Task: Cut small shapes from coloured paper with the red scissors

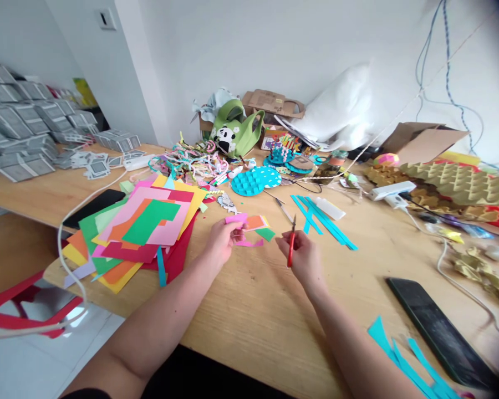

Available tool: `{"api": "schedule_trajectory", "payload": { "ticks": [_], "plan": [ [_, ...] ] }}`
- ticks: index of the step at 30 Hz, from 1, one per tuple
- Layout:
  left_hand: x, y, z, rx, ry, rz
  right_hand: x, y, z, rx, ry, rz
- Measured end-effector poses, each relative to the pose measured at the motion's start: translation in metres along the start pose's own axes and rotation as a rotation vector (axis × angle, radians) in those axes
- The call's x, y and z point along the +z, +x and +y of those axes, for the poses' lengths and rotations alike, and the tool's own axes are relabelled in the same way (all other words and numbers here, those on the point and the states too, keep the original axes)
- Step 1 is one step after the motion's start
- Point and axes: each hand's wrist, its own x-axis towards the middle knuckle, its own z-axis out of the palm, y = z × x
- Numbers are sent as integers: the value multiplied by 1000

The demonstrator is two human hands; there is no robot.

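Note:
Between the fingers of my left hand (221, 241) is a small pink paper piece (236, 219). A pink paper scrap (251, 244) lies just below those fingertips. Beside the hand rest an orange paper piece (255, 223) and a green paper piece (266, 234) on the wooden table (249, 310). My right hand (304, 256) is closed around red-handled scissors (291, 249), whose blades point away from me and look closed. The scissors are apart from the pink paper. Part of the handles is hidden in my palm.
Stacked coloured paper (149, 221) covers the left side. Blue paper strips (324, 221) and a white glue bottle (330, 208) lie beyond my right hand. A phone (436, 327) is at the right front. Farther back are a green panda bag (237, 133) and egg trays (457, 180).

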Motion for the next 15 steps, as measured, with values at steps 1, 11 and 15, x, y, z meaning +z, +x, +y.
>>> {"api": "schedule_trajectory", "payload": {
  "ticks": [1, 11, 15],
  "plan": [
    [-1, 2, 2, 31, -20, 45, 2, 1, 1, -48, -51, -39],
    [-2, 3, 10, 92, -63, 139, 39, 15, -7, -91, -420, -162],
    [0, 1, 7, 34, -33, 76, 23, 23, -5, -57, -349, -189]
  ]
}}
